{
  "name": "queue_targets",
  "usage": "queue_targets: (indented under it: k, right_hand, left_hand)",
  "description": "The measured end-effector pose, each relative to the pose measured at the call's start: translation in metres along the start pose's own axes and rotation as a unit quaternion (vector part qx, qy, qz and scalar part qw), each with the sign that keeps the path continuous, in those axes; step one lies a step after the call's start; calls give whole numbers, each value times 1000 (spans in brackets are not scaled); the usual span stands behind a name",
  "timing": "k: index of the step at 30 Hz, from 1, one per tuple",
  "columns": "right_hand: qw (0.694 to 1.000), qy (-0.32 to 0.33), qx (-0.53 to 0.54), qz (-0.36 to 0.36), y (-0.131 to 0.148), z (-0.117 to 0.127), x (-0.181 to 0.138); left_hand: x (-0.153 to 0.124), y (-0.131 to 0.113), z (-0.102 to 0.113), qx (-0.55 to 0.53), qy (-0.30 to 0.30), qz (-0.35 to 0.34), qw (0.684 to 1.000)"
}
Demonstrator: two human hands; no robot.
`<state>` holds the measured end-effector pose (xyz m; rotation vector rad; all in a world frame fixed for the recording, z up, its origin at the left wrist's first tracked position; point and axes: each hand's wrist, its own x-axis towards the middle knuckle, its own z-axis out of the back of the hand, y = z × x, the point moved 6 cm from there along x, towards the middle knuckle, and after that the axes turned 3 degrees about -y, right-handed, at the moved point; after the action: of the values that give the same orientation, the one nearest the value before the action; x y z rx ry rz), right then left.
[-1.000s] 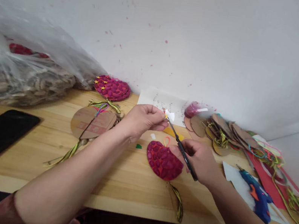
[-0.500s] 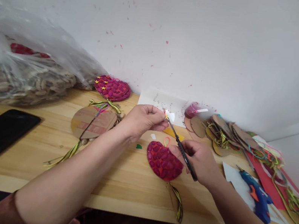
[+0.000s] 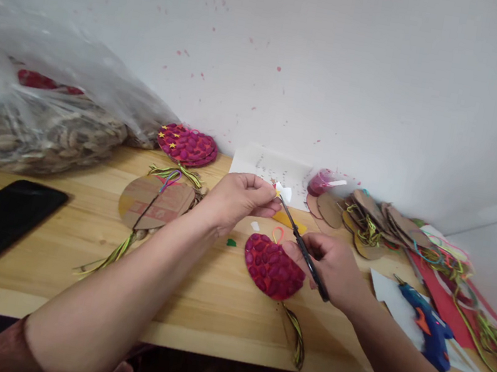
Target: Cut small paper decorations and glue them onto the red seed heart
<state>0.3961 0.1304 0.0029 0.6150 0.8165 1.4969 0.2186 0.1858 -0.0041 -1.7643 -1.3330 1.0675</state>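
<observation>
One wooden table (image 3: 208, 312), pink-specked wall (image 3: 347, 50); left hand (image 3: 245, 199) pinching white scrap (image 3: 284, 192), right hand (image 3: 332, 265) holding scissors (image 3: 305, 254).

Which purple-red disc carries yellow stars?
The far disc, beside the plastic bag: yellow stars show on its left part. The near disc, by the right hand, shows none.

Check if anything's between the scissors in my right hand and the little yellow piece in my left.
Nothing visible stands between them: the tips of the scissors, held in your right hand, come right up to the yellow piece pinched in your left hand. I can't tell if the tips touch it.
</observation>
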Motion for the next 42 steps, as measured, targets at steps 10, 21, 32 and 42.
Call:
queue_targets:
  k: [10,21,32,42]
  right_hand:
    - [1000,-3,-3,4,0,-2,0]
    - [1000,-1,-23,5,1,-3,-3]
    - [999,-10,-38,8,1,-1,-3]
    - [1000,-10,-19,-17,-5,-4,-4]
  left_hand:
    - [-1,-1,-1,-2,-6,3,1000]
    - [-1,0,-1,0,-2,3,1000]
    - [-2,-1,-1,7,-5,7,1000]
    - [-1,-1,0,16,3,1,1000]
